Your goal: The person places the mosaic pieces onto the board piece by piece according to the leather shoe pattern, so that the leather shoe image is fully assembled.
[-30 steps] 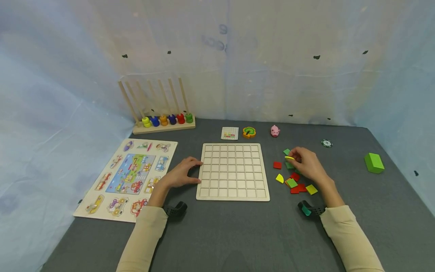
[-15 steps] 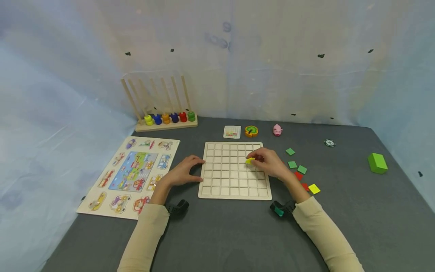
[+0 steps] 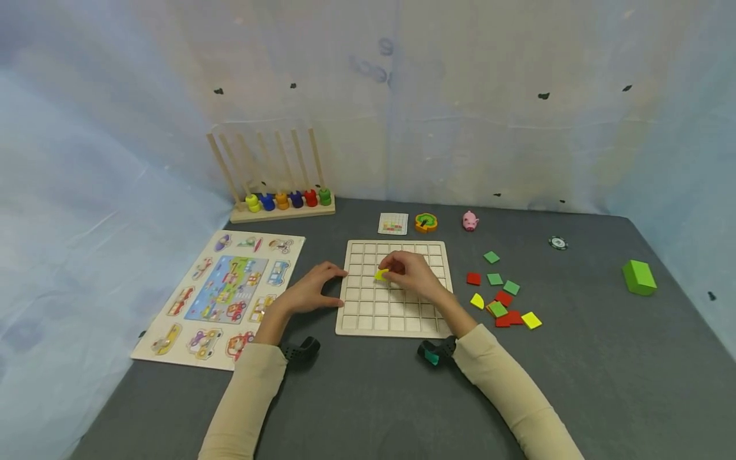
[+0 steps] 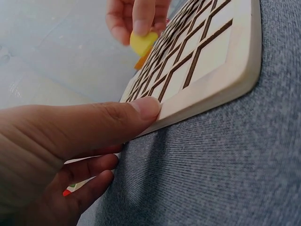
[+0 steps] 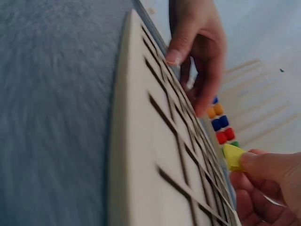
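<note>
A pale wooden grid board point(image 3: 374, 333) lies flat in the middle of the head view. My left hand point(image 3: 307, 292) is at its left side, with thumb and fingertips resting on the edge; the left wrist view shows the thumb point(image 4: 108, 120) on the rim. Over the left-middle squares, my right hand point(image 3: 413, 276) pinches a small yellow tile point(image 3: 381, 275) between thumb and fingers. That yellow tile point(image 5: 233, 157) shows a rounded side in the right wrist view. To the board's right lie loose red, green and yellow tiles, among them a yellow quarter-round tile point(image 3: 477, 301).
Left of the board is a picture puzzle point(image 3: 227, 291). Behind stand a peg rack with coloured rings point(image 3: 282, 216), a small pattern card point(image 3: 393, 223), a toy tree point(image 3: 426, 222) and a pink pig point(image 3: 470, 221). A poker chip point(image 3: 558, 243) and green block point(image 3: 639, 277) lie right.
My right hand has carried the yellow tile leftward from the loose tiles to over the board. The left hand stays at the board's left edge. The head view has shifted slightly.
</note>
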`<state>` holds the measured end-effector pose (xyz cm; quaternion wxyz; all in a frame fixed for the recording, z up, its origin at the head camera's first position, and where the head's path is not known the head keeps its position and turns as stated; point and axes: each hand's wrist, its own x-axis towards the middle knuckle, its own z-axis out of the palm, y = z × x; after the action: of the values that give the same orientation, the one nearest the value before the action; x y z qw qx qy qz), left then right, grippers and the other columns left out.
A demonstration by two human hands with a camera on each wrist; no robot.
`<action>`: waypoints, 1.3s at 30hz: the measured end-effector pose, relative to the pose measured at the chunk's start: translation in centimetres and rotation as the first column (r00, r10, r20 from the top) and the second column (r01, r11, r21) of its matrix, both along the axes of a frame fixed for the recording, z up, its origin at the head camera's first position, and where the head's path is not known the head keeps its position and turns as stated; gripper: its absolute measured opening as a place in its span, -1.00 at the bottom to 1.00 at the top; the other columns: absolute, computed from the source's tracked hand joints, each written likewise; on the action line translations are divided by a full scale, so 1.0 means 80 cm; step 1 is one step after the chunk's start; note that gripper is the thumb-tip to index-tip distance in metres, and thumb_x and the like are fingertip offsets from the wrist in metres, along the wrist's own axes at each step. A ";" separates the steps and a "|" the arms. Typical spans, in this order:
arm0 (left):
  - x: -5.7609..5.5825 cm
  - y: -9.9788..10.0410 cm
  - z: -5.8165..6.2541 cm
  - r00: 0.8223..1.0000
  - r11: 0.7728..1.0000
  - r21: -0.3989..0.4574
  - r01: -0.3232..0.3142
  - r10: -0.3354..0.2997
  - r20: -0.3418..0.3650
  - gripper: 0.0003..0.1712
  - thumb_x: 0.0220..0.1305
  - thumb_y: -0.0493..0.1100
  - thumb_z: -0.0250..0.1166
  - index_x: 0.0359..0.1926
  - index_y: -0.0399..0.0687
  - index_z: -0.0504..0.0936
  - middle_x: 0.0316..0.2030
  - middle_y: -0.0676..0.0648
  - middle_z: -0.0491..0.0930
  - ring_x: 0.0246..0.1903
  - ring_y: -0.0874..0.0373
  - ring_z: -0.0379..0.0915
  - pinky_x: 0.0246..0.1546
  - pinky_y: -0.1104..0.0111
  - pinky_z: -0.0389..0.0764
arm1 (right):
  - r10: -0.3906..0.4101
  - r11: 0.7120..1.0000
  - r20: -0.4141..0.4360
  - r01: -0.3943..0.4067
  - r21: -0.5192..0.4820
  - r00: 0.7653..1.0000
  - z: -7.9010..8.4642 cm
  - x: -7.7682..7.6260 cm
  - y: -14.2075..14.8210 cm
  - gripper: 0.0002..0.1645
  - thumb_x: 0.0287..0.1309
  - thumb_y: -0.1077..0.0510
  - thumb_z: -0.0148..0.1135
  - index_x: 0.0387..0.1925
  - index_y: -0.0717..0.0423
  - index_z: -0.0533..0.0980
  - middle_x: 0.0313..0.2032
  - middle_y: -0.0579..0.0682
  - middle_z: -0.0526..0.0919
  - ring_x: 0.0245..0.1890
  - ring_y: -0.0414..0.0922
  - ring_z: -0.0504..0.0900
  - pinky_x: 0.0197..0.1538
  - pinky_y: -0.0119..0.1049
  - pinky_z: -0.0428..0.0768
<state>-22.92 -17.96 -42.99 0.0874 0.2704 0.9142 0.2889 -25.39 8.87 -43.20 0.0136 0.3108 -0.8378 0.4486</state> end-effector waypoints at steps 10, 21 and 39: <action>-0.003 -0.002 -0.006 1.000 1.000 0.006 0.006 -0.006 -0.007 -0.31 0.09 -0.05 0.39 0.21 -0.17 0.40 0.11 -0.15 0.34 0.18 -0.06 0.21 0.22 0.03 0.20 | -0.010 1.000 -0.014 0.010 -0.001 1.000 -0.006 0.000 -0.035 -0.85 0.11 0.30 0.26 -0.24 0.23 0.62 -0.29 0.03 0.67 -0.35 -0.15 0.62 -0.26 -0.35 0.55; -0.003 -0.003 -0.006 1.000 1.000 0.014 0.018 -0.018 -0.013 -0.32 0.09 -0.06 0.39 0.21 -0.19 0.40 0.12 -0.17 0.33 0.18 -0.07 0.20 0.21 0.03 0.20 | -0.050 0.991 -0.110 0.063 0.122 0.993 -0.013 0.001 -0.044 -0.89 0.10 0.30 0.26 -0.29 0.17 0.63 -0.31 0.00 0.60 -0.39 -0.18 0.53 -0.30 -0.36 0.49; -0.002 -0.002 -0.002 0.999 1.000 0.002 0.020 -0.020 -0.029 -0.32 0.10 -0.05 0.38 0.21 -0.20 0.40 0.11 -0.19 0.34 0.17 -0.10 0.20 0.19 0.00 0.21 | 0.069 0.988 -0.136 -0.049 0.146 0.988 -0.009 0.004 -0.039 -0.83 0.14 0.29 0.22 -0.20 0.15 0.61 -0.37 -0.04 0.56 -0.39 -0.19 0.46 -0.29 -0.34 0.46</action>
<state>-23.05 -18.14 -43.19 0.0765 0.2839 0.9123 0.2850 -25.10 5.74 -43.89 0.0373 0.3668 -0.8549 0.3649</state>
